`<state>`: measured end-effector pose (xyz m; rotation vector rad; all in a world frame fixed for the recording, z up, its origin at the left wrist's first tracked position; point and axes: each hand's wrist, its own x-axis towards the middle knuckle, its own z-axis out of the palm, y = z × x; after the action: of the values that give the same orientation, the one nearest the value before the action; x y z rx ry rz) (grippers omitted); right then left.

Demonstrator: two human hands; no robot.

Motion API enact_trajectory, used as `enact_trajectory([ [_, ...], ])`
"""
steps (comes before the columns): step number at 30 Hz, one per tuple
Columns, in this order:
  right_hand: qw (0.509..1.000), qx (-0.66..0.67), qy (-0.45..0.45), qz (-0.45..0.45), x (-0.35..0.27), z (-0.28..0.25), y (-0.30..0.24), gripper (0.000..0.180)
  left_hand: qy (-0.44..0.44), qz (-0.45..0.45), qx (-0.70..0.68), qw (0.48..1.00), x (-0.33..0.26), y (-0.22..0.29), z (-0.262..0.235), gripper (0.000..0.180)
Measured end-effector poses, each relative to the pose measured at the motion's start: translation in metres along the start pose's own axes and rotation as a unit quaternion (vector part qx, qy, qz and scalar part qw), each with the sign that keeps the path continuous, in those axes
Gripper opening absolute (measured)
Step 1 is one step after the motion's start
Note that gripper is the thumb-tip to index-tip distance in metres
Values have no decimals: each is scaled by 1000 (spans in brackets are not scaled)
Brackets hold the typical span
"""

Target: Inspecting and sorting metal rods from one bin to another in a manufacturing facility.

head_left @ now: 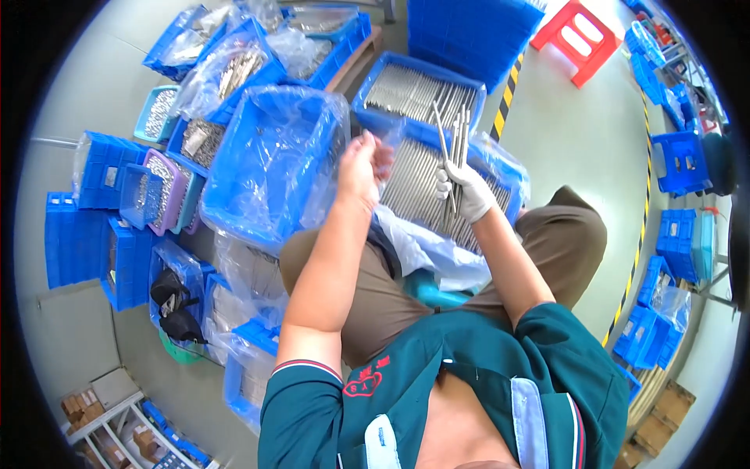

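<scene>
while seated: a person in a green shirt and brown trousers works at centre frame, forearms rising from the lower edge.
right hand: the right hand (467, 190), in a white knit glove, is closed around a bundle of thin metal rods (455, 144), just right of centre.
rods: straight, slim, grey and shiny; they stand nearly upright, fanning a little above the glove.
left hand: the bare left hand (364, 162), just left of centre, pinches the edge of a clear plastic bag (391, 141) with fingers bent.
bag: thin, crinkled, see-through film, touching the fingers.
crate below: a blue plastic crate (500, 168) under both hands holds many more rods laid in rows.
lined crate: a blue crate (266, 164) at centre left is lined with glossy wrinkled film.
upper right: a red plastic stool (574, 39) stands on the pale floor.
</scene>
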<state>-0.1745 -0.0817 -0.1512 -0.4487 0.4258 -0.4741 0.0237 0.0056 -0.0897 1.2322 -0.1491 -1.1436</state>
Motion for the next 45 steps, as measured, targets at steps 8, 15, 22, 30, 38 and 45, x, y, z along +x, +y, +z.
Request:
enact_trajectory([
  [8, 960, -101, -40, -260, -21, 139, -47, 29, -124, -147, -287, 938, -26, -35, 40, 27],
  [15, 924, -282, 42, -253, -8, 149, -8, 8, -202, -65, -403, 890, -16, -8, 54, 23],
  [22, 925, -330, 71, -175, -26, 144, -35, 22, -192, -26, -381, 904, -13, -3, 56, 22],
  [30, 943, -327, -55, 8, -69, 115, -72, 32, -142, -54, -284, 947, -6, 21, 32, 11],
  [38, 956, -284, -49, 61, -80, 70, -68, 20, -162, 2, -161, 974, -29, 36, 56, 18],
  [45, 931, -356, -40, 63, -90, 61, -76, 21, -131, 148, 58, 979, -43, 36, 80, 23],
])
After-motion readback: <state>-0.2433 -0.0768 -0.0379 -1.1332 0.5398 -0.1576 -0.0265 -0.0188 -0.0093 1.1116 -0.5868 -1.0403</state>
